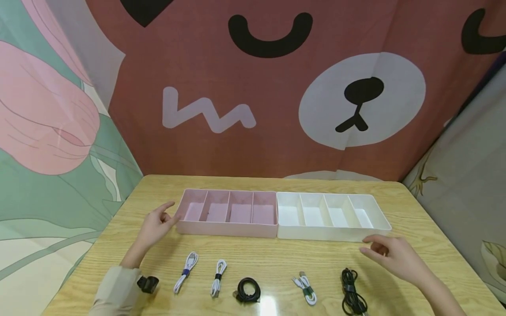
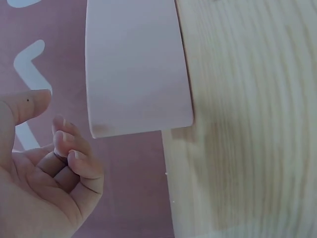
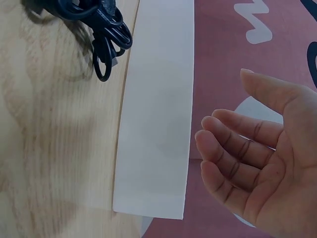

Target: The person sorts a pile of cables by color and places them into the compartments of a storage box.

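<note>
A pink divided tray [image 1: 227, 228] and a white divided tray [image 1: 332, 232] sit side by side on the wooden table, their compartments bare. My left hand [image 1: 158, 221] hovers just left of the pink tray [image 2: 136, 69] with fingers loosely curled, holding nothing. My right hand [image 1: 389, 252] hangs near the white tray's [image 3: 156, 124] front right corner, fingers relaxed and holding nothing. In front lie bundled cables: two white ones [image 1: 186, 271] [image 1: 218, 271], a black coil [image 1: 248, 290], a white one with a green tie [image 1: 305, 287] and a black bundle [image 1: 352, 292] [image 3: 96, 22].
The wooden table [image 1: 276, 259] is bordered by cloth backdrops behind and at both sides. A small black camera [image 1: 148, 284] sits on my left wrist. The table's front edge lies just below the row of cables.
</note>
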A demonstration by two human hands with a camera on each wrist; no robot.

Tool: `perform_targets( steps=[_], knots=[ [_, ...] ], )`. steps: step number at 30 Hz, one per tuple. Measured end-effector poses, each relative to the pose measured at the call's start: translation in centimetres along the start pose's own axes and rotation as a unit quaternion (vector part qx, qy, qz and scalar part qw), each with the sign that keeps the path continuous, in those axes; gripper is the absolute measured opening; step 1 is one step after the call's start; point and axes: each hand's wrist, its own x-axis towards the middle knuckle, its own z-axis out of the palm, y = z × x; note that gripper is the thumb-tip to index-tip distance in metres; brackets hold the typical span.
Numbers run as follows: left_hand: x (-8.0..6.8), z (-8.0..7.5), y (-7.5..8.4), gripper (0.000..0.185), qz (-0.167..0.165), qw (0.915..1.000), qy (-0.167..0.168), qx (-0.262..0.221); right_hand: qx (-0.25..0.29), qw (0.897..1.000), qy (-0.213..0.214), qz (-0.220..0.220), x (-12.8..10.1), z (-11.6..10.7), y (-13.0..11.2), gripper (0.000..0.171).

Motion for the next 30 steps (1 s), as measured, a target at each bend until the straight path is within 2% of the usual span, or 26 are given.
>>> perform_targets(
  steps=[7, 16, 21, 25, 30],
  knots=[
    [0.4, 0.1, -0.9, 0.046, -0.037, 0.9993, -0.008, 0.001, 0.021, 0.999, -0.031, 0.020, -0.5, 0.2, 0.1, 0.028],
    [1.0, 0.6, -2.0, 0.047, -0.070, 0.9968, -0.029, -0.026, 0.051, 0.998, -0.042, -0.010, -1.1, 0.7, 0.7, 0.031],
    [1.2, 0.8, -2.3, 0.049, -0.089, 0.9933, -0.047, -0.057, 0.073, 0.996, -0.038, -0.022, -1.5, 1.2, 1.1, 0.031],
    [1.2, 0.9, -2.3, 0.050, -0.101, 0.9918, -0.052, -0.059, 0.090, 0.995, -0.028, -0.042, -1.7, 1.6, 1.5, 0.029],
    [1.3, 1.0, -2.4, 0.051, -0.110, 0.9903, -0.058, -0.061, 0.100, 0.994, -0.031, -0.045, -1.8, 1.9, 1.7, 0.030]
  ],
)
